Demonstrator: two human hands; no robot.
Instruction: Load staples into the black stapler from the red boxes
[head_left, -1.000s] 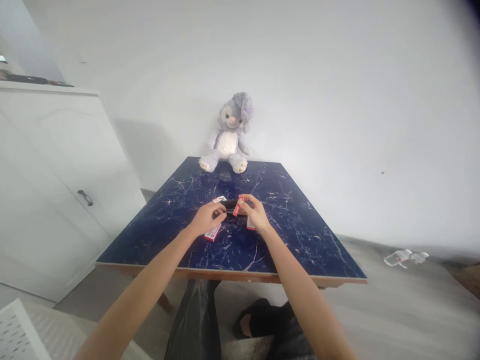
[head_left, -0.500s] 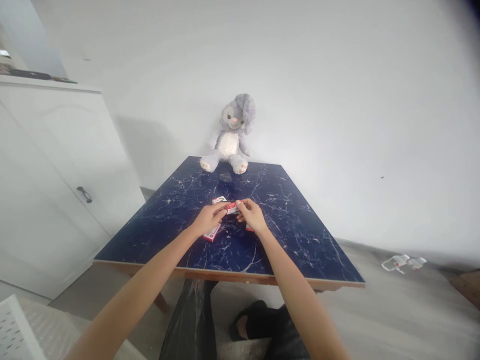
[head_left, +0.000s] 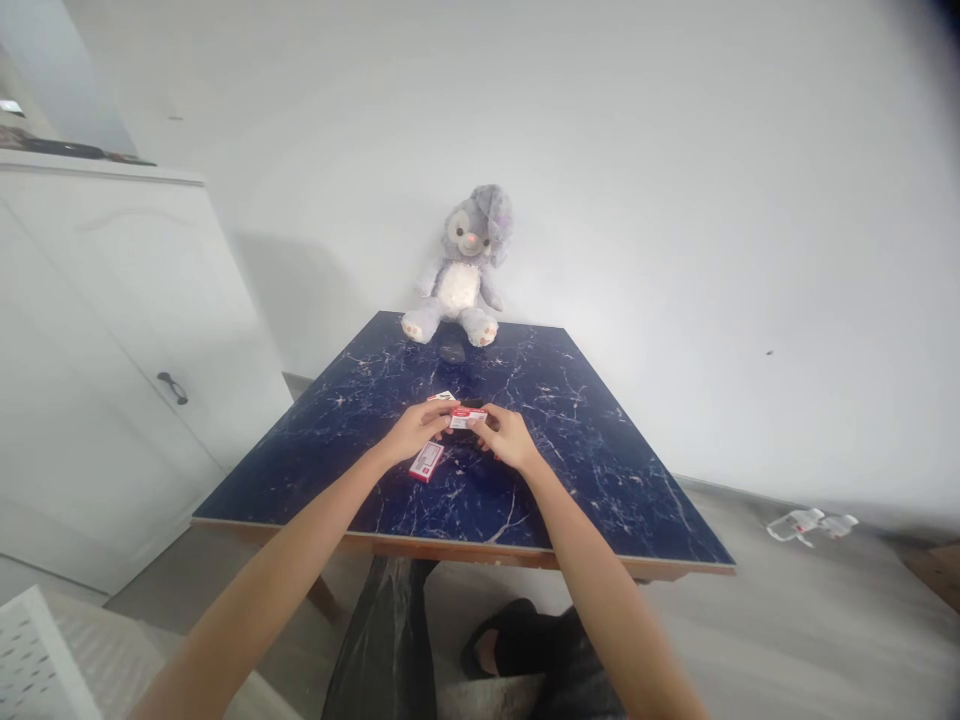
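Between my two hands is a small red and white box (head_left: pixel 468 417), held above the table's middle. My left hand (head_left: pixel 417 431) pinches its left end, fingers closed on it. At the right end, my right hand (head_left: pixel 508 437) grips it between thumb and fingers. A second red and white box (head_left: pixel 427 461) lies flat on the table just below my left hand. Behind that hand, another small box (head_left: pixel 442 396) shows only in part. Something dark lies under the held box, mostly hidden by my hands.
The dark blue marbled table (head_left: pixel 600 470) stands against a white wall. A grey plush rabbit (head_left: pixel 463 270) sits at its far edge, with a dark round object (head_left: pixel 452 353) before its feet. A white cabinet (head_left: pixel 112 350) is on the left. Clear plastic packages (head_left: pixel 810 524) lie on the floor at right.
The held box has turned so its printed face shows more fully, and my right hand's grip has shifted. The red box edge formerly seen under my right hand is now mostly covered.
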